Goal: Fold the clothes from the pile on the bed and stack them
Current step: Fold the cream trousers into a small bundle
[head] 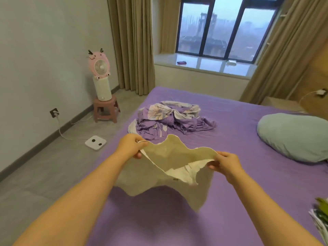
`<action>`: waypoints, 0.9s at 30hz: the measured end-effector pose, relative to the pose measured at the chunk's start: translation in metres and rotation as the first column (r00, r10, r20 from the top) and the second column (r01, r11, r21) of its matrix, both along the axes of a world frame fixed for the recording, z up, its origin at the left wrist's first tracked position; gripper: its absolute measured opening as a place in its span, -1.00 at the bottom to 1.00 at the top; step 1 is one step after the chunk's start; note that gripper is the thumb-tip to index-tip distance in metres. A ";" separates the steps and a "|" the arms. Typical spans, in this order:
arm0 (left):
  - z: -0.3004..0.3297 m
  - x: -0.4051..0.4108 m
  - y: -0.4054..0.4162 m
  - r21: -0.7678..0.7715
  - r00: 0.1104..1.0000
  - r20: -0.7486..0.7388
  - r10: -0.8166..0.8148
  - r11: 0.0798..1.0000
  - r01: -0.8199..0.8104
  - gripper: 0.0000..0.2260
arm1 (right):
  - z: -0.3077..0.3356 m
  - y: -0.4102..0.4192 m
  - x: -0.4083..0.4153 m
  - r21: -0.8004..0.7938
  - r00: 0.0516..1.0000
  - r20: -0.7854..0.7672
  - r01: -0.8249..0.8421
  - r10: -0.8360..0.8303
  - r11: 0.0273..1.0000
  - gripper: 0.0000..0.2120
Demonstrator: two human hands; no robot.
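1. Beige garment (166, 167) held in the air over purple bed (230, 132), near the crumpled pile (170, 119).
2. Pinched at opposite top corners: left hand (132, 145), right hand (226, 165).
3. Stretched left to right, hanging below both grips, equally near.

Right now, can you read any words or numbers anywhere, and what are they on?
No words or numbers can be read.
Small tag on the beige garment: too small and blurred.
Pink fan: only a cartoon face.
White scale: two dark spots, no digits.

Head-worn view, forward and down over the bed (230, 125)
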State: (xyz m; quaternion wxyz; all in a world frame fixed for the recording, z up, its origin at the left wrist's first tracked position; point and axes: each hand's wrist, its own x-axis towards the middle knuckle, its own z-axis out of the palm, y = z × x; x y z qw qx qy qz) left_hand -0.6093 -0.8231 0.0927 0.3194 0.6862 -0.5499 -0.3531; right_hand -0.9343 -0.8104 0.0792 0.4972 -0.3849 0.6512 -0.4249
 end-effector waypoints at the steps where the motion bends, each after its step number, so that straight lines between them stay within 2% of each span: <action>1: 0.015 -0.012 0.006 -0.010 0.999 -0.048 0.020 1.000 -0.020 -0.89 | 0.014 0.006 -0.018 0.016 1.000 0.023 -0.003 0.002 1.000 -0.94; 4: 0.047 -0.049 0.023 -0.012 0.983 -0.174 0.067 0.998 -0.070 -0.94 | 0.051 0.025 -0.065 0.084 0.999 0.019 0.026 -0.028 0.996 -0.86; 7: 0.064 -0.083 0.040 -0.015 0.978 -0.197 0.071 0.997 -0.076 -0.93 | 0.077 0.044 -0.106 0.086 0.992 -0.012 0.126 -0.126 0.988 -0.85; 10: 0.072 -0.110 0.054 -0.012 0.985 -0.155 0.071 0.997 -0.073 -0.91 | 0.093 0.066 -0.139 0.054 0.973 -0.048 0.227 -0.224 0.972 -0.88; 13: 0.081 -0.134 0.069 -0.055 0.997 0.072 0.012 0.998 -0.008 -0.85 | 0.098 0.096 -0.163 0.023 0.986 -0.056 0.161 -0.159 0.987 -0.87; 15: 0.083 -0.148 0.081 -0.086 0.985 0.166 -0.039 0.995 0.054 -0.70 | 0.096 0.120 -0.174 0.009 0.979 -0.204 -0.010 0.012 1.000 -0.84; 16: 0.082 -0.155 0.087 -0.103 0.983 0.173 -0.065 0.991 0.083 -0.65 | 0.094 0.131 -0.177 0.012 0.944 -0.323 -0.072 0.072 0.997 -0.82; 18: 0.079 -0.166 0.100 -0.114 0.980 0.166 -0.109 0.985 0.128 -0.68 | 0.090 0.150 -0.180 -0.002 0.800 -0.598 -0.059 0.046 0.998 -0.90; 20: 0.075 -0.174 0.115 -0.133 0.978 0.139 -0.156 0.976 0.174 -0.71 | 0.089 0.169 -0.180 -0.047 0.667 -0.744 0.005 -0.038 0.999 -0.98; 23: 0.064 -0.179 0.138 -0.214 0.976 0.113 -0.187 0.955 0.207 -0.72 | 0.083 0.195 -0.178 -0.101 0.631 -0.769 0.035 -0.101 0.994 -0.90; 27: 0.050 -0.185 0.156 -0.349 0.994 0.070 -0.078 0.932 0.098 -0.65 | 0.070 0.226 -0.177 -0.203 0.773 -0.593 0.128 -0.226 0.971 -0.82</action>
